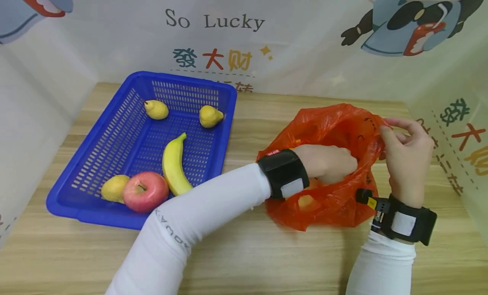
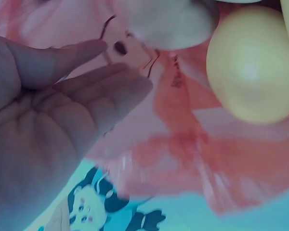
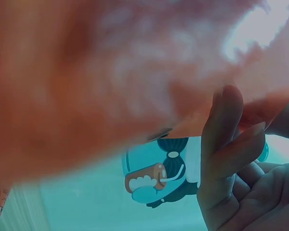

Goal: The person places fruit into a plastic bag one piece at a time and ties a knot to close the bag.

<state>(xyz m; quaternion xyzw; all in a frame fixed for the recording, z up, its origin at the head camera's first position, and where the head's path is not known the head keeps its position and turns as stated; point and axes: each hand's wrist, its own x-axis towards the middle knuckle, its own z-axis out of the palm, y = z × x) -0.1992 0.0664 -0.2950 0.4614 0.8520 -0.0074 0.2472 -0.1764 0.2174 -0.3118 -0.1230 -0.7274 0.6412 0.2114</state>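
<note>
My left hand (image 1: 328,161) reaches into the mouth of a red plastic bag (image 1: 335,206), its fingers hidden from the head view. In the left wrist view that hand's fingers (image 2: 106,91) are extended, with nothing between them and the thumb. Beside them in the bag lies a smooth yellow round fruit (image 2: 253,67), and a pale rounded thing (image 2: 173,21) shows above the fingertips. My right hand (image 1: 409,155) pinches the bag's rim on the right side. The right wrist view shows its curled fingers at the plastic, mostly blurred by the bag close to the camera.
A blue slotted basket (image 1: 225,147) stands on the left of the wooden table (image 1: 244,261). It holds a banana (image 1: 173,164), a red apple (image 1: 146,192), a lemon-like yellow fruit (image 1: 113,188) and two yellow pears (image 1: 157,110). Printed cloth walls (image 1: 305,70) enclose the table.
</note>
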